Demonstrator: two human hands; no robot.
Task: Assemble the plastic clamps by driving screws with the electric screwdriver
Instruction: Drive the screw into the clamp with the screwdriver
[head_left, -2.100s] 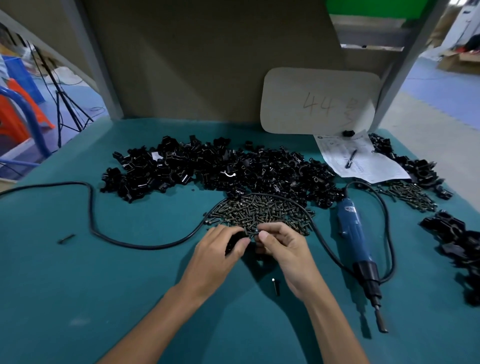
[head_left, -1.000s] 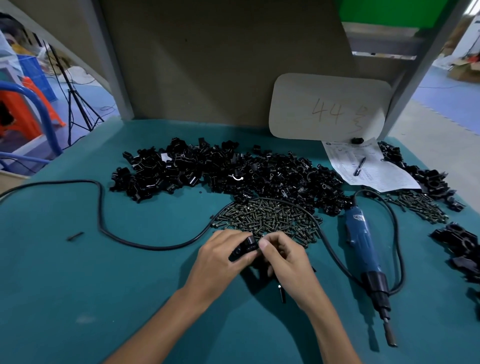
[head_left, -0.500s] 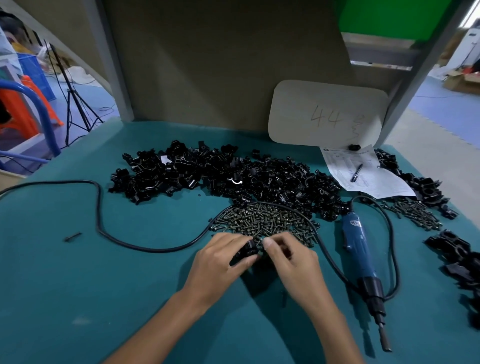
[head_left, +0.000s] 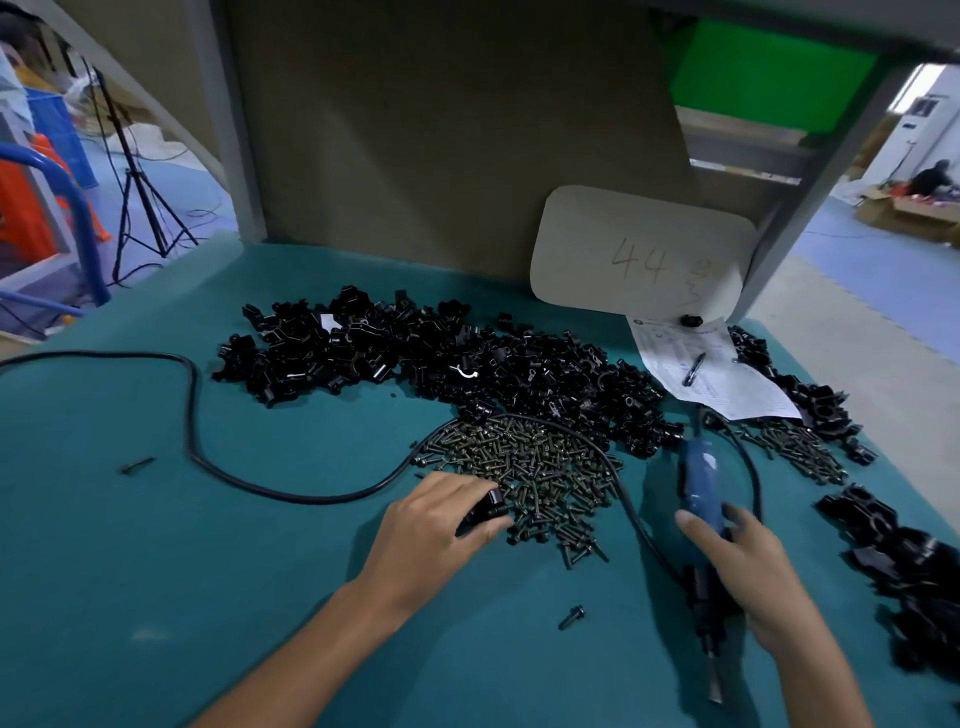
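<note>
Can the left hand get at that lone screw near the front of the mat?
Probably yes: only bare mat lies between the left hand and the lone screw, but its fingers grip a clamp.

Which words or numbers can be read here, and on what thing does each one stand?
"44": handwritten on the pale board leaning at the back; the sign after it is unreadable.
Print on the sheet of paper: too small to read.
Any label on the screwdriver: too blurred to read.
</note>
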